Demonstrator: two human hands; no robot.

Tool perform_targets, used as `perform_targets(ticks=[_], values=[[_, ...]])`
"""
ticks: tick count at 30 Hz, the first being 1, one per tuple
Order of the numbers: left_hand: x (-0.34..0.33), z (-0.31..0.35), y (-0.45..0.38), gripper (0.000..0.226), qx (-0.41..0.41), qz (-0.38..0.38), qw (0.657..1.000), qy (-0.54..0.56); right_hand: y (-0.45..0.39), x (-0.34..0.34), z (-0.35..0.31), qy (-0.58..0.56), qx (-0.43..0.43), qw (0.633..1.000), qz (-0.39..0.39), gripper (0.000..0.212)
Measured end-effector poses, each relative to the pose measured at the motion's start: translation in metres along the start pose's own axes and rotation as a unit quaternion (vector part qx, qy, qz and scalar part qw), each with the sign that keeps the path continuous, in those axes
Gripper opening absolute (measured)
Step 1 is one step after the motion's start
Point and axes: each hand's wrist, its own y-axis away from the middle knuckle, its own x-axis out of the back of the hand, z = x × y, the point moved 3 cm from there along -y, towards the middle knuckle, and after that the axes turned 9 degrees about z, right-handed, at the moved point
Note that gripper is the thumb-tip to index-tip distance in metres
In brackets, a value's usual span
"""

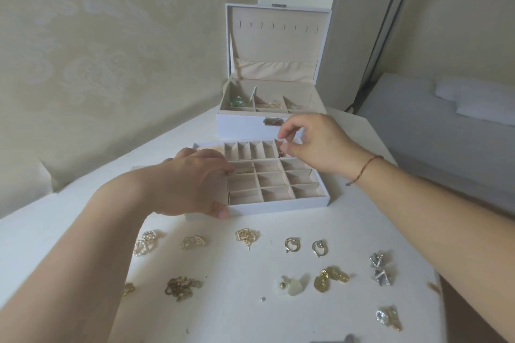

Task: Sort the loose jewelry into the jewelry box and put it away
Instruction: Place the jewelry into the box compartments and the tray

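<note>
Fingers [282,135] of the right hand [315,145] pinch something (blurred) over the tray [278,202].

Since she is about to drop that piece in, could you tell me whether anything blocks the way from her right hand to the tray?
Nothing visible does. The right hand hovers directly above the tray, whose slots lie open; the left hand rests on its left edge, clear.

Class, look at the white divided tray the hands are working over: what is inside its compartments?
In the tray, one compartment beside the left hand holds gold pieces; most visible compartments look empty. The right hand covers part of the far-right slots, and the left hand hides the tray's left section.
</note>
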Motion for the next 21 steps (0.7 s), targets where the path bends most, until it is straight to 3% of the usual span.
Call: perform_targets(ticks=[4,7,9,14,21], values=[[0.002,0.002,-0.001,0.085,0.005,-0.005,1.0,-0.001,0.055,0.032,-0.024,0.027,0.087,0.957,-0.277,0.035],[-0.001,-0.002,0.0,0.099,0.009,-0.033,0.999,-0.012,0.085,0.034,-0.023,0.086,0.084,0.917,-0.38,0.051],[-0.001,-0.005,0.0,0.115,0.01,-0.037,0.999,-0.007,0.095,0.029,-0.02,0.105,0.087,0.909,-0.393,0.056],[-0.001,0.0,-0.002,0.09,0.008,-0.022,0.999,0.039,0.102,0.023,-0.011,0.065,0.075,0.933,-0.346,0.052],[0.002,0.001,0.0,0.129,0.002,-0.035,0.999,0.017,0.103,0.009,-0.024,0.105,0.11,0.936,-0.317,0.028]])
